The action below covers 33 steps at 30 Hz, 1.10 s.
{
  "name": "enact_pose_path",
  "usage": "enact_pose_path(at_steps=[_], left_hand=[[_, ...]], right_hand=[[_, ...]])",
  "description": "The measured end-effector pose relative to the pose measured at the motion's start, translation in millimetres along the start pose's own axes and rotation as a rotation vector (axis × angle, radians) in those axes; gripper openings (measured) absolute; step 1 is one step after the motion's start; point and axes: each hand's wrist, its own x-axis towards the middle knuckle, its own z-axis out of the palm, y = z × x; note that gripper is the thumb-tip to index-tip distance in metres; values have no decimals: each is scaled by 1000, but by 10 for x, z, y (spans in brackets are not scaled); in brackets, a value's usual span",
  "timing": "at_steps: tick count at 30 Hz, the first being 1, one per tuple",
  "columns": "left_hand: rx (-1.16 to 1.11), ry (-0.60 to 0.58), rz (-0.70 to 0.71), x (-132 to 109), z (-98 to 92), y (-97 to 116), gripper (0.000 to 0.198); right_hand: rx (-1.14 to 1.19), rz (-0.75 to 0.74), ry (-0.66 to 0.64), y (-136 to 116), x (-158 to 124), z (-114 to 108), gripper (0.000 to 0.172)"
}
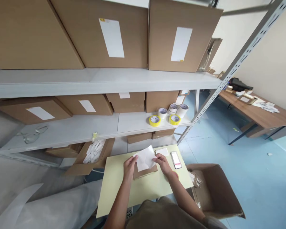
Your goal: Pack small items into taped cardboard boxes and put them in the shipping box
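Note:
A sheet of white paper (145, 158) is stretched between my two hands, above a small brown cardboard box (146, 172) on the pale yellow table (119, 183). My left hand (129, 168) pinches its left edge. Its right edge is gripped by my right hand (162, 163). The paper hides most of the box's top. Beside my right hand lies another white paper (162, 151), and further right a phone (176, 159) with a lit screen. A roll of tape (175, 175) shows partly behind my right forearm.
Metal shelving (105, 79) with cardboard boxes (124, 38) rises ahead. Tape rolls (154, 120) sit on its middle shelf. An open carton (214, 190) stands right of the table, another (95, 154) holding white material at left. A brown desk (264, 117) stands far right.

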Motion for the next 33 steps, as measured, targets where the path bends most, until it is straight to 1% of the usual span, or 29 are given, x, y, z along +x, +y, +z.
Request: enact_pose_path(at_steps=[1, 3, 5, 6, 8, 9, 11, 13, 15, 17, 20, 22, 23, 24, 26, 27, 29, 32, 33], left_hand=[[-33, 62, 20, 105, -165, 59, 55], [-82, 254, 76, 295, -510, 177, 56], [-69, 395, 123, 404, -826, 276, 56], [-39, 423, 144, 415, -961, 311, 55], [39, 399, 174, 353, -1175, 351, 55], [68, 364, 179, 292, -1260, 355, 55], [70, 314, 169, 150, -1416, 335, 55], [61, 316, 160, 22, -1600, 290, 53], [66, 323, 148, -83, -1844, 245, 50], [78, 351, 150, -182, -2132, 227, 48], [125, 430, 173, -338, -2556, 263, 45], [164, 494, 191, -434, -2779, 305, 42], [178, 523, 200, -473, -2867, 322, 40], [190, 545, 209, -503, -2938, 332, 39], [213, 562, 234, -535, -3032, 331, 36], [232, 555, 250, -534, -3057, 319, 34], [277, 511, 285, -501, -3062, 273, 31], [344, 375, 326, -398, -2947, 165, 24], [373, 319, 336, -360, -2872, 120, 21]], right_hand=[[19, -8, 61, 31, -2, 22, 39], [42, -24, 174, 96, 17, 104, 40], [50, -29, 255, 150, 69, 259, 40], [50, -30, 278, 175, 105, 368, 39], [43, -22, 278, 241, 198, 646, 35], [38, -11, 262, 294, 255, 812, 35], [29, 63, 185, 454, 386, 1192, 37], [26, 165, 109, 677, 540, 1624, 39], [5, 255, 23, 917, 715, 2093, 39], [-6, 292, -57, 1119, 910, 2575, 39], [26, 270, -87, 1292, 1223, 3238, 38], [41, 281, -65, 1332, 1403, 3570, 39], [34, 287, -43, 1339, 1467, 3688, 40], [16, 290, -20, 1340, 1505, 3768, 40], [-28, 288, 31, 1333, 1482, 3813, 41], [-44, 284, 44, 1325, 1416, 3782, 42], [-46, 285, 23, 1299, 1180, 3628, 43], [-45, 295, -223, 1226, 656, 3269, 48], [-38, 304, -262, 1195, 472, 3144, 50]])
